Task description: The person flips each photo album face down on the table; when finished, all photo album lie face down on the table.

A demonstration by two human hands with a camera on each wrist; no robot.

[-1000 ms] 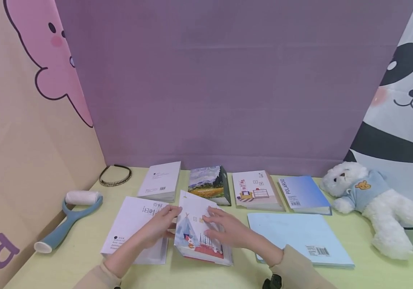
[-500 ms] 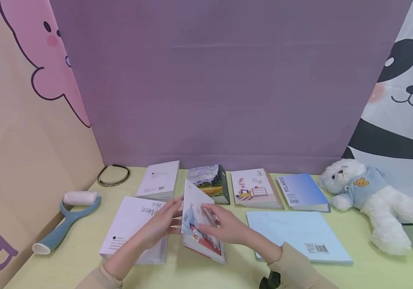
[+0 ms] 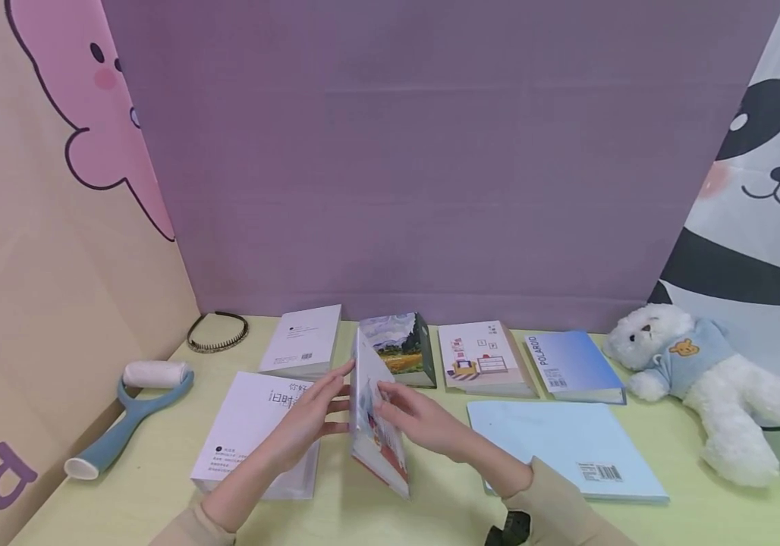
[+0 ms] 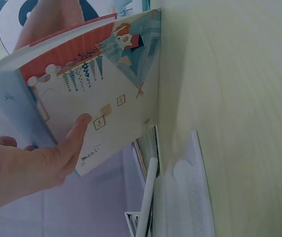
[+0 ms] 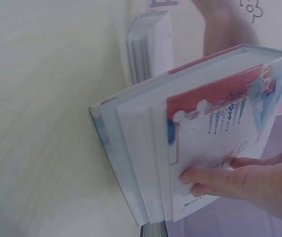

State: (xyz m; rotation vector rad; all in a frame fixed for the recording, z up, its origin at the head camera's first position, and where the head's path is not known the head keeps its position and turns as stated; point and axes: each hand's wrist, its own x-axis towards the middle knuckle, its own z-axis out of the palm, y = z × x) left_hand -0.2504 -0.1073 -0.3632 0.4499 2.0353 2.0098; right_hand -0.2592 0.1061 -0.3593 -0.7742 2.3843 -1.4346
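Observation:
A thick illustrated hardcover book (image 3: 382, 441) with a tent picture stands tilted up on edge between my hands in the head view. My left hand (image 3: 303, 426) reaches its straight fingers against the book's left face; in the left wrist view one fingertip lies on the white cover (image 4: 116, 106). From the other side my right hand (image 3: 431, 425) touches the right face with thumb and fingers, which rest on the cover in the right wrist view too. One edge of the book (image 5: 141, 158) meets the table there.
A white book (image 3: 243, 436) lies beside my left forearm, a pale blue flat book (image 3: 567, 440) by my right. A back row holds a white book (image 3: 303, 337), landscape book (image 3: 397, 341), pink-toned book (image 3: 489, 360) and POLAROID book (image 3: 574, 364). Lint roller (image 3: 127, 417), headband (image 3: 218, 332), plush bear (image 3: 693, 364) flank them.
The tent-picture book has turned from lying back with its cover facing up to standing steeply on edge. Both hands have stayed on it, and my right hand has moved slightly left.

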